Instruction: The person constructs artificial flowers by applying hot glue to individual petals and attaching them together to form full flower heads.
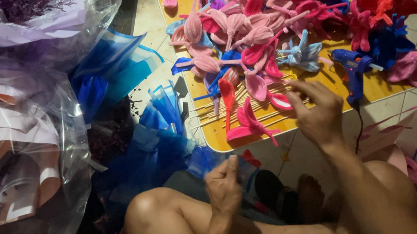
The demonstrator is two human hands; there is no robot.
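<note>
Right hand (317, 109) grip released over wooden sticks (253, 112); left hand (224, 184) grip clenched, contents unclear, near blue wrap (205, 160).

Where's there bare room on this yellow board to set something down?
Bare strips: the near right edge of the yellow board, beyond the blue glue gun, and the near left corner beside the thin sticks. The pink and blue flower pieces crowd the rest.
</note>
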